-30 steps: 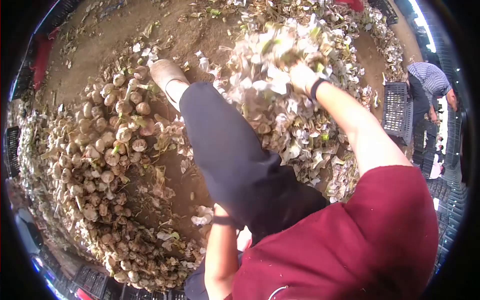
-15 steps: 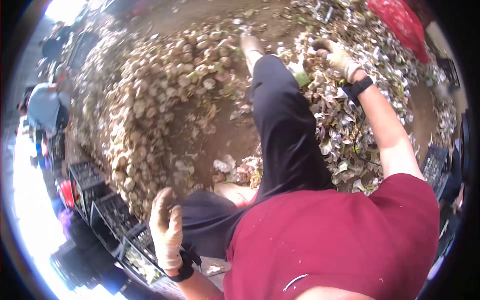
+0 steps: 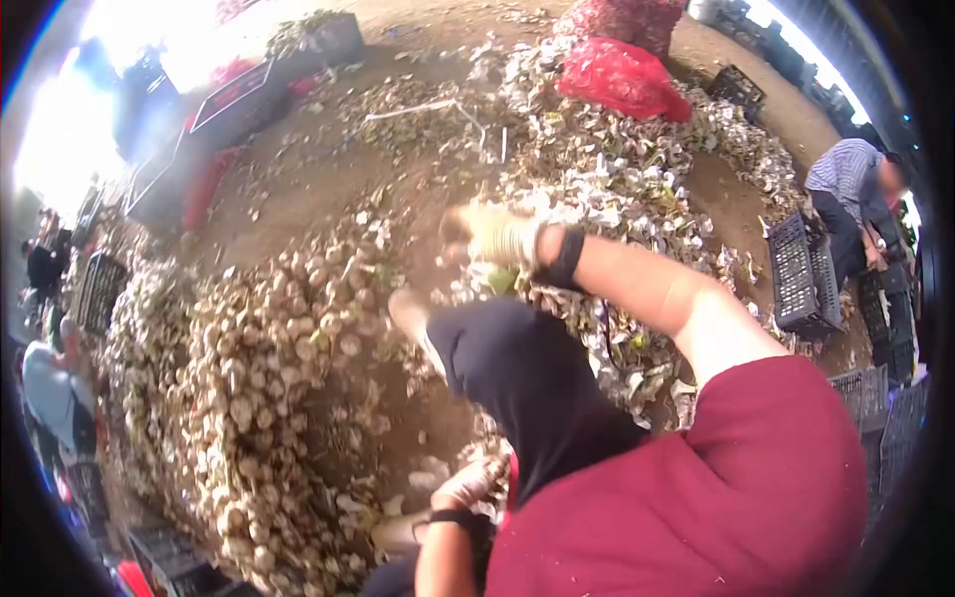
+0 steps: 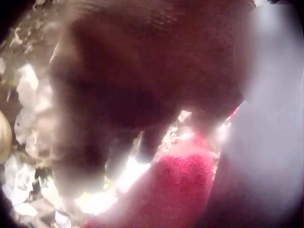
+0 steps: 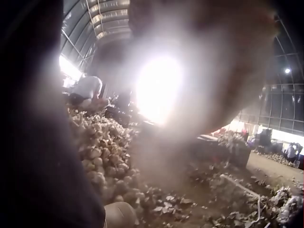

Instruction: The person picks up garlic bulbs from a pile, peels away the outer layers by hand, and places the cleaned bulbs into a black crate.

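Note:
My gloved right hand (image 3: 497, 236) is raised over the ground in front of my bent knee, blurred by motion, its dirty fingertips toward the left. Pale garlic skins and dry leaves (image 3: 637, 194) lie below and beyond it; a green leafy piece (image 3: 500, 281) shows just under the palm. In the right wrist view that hand is a dark blur, and whether it holds something I cannot tell. My gloved left hand (image 3: 468, 485) is low beside my lap. In the left wrist view its shadowed fingers hang loosely down beside red fabric (image 4: 185, 180). A heap of garlic bulbs (image 3: 239, 398) spreads to the left.
Black plastic crates (image 3: 804, 274) stand at the right, near a bending person (image 3: 846, 189) in a striped shirt. Red mesh sacks (image 3: 622, 80) lie at the far side. Another person (image 3: 60, 393) is at the left edge. My shoe (image 3: 410, 316) stands beside the garlic heap.
The view has swung about. My right hand has moved from the skins toward the left, past my knee. My left hand, raised by the crates half a second ago, is down at my lap.

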Demonstrator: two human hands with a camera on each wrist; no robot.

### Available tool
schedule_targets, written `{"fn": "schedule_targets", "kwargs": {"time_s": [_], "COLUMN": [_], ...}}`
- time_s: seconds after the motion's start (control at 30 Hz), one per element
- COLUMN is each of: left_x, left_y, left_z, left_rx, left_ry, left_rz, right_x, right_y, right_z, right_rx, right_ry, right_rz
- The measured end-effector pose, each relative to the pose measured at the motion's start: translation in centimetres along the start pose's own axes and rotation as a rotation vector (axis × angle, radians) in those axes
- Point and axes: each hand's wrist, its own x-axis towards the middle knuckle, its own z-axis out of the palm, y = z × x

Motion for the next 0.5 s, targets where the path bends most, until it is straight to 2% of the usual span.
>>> {"fn": "schedule_targets", "kwargs": {"time_s": [0.03,0.1,0.17,0.2,0.23,0.3,0.33,0.37,0.43,0.5], "left_x": [0.9,4.1,12.8,9.5,8.4,14.0,13.8,13.8,12.8,11.1], "left_y": [0.3,-3.4,-12.1,-7.8,-7.1,-13.7,-13.2,-12.3,-10.3,-8.9], "left_z": [0.0,0.2,1.3,0.5,0.5,2.3,1.0,0.2,-1.7,-3.8], "left_rx": [-0.12,0.041,-0.446,0.101,-0.09,-0.039,-0.048,-0.25,-0.653,-1.074], "left_ry": [-0.125,-0.216,-0.413,-0.408,-0.392,-0.431,-0.444,-0.572,-0.799,-0.98], "left_rz": [-0.224,0.089,0.188,0.231,0.061,0.702,0.707,0.574,0.277,-0.045], "right_x": [0.4,1.2,3.1,4.4,5.4,9.2,10.2,11.1,13.1,14.6], "right_y": [0.5,0.9,0.1,-0.7,0.6,1.3,0.8,0.1,-1.6,1.5], "right_z": [1.8,3.7,5.7,6.4,8.8,12.5,13.3,13.6,13.4,15.1], "right_rx": [0.077,0.212,0.234,0.093,0.161,0.19,0.217,0.156,0.254,0.406], "right_ry": [-0.026,-0.281,-0.468,-0.503,-0.486,-0.631,-0.684,-0.69,-0.742,-0.809], "right_rz": [0.002,-0.006,0.21,0.181,0.249,0.274,0.446,0.419,0.368,0.275]}}
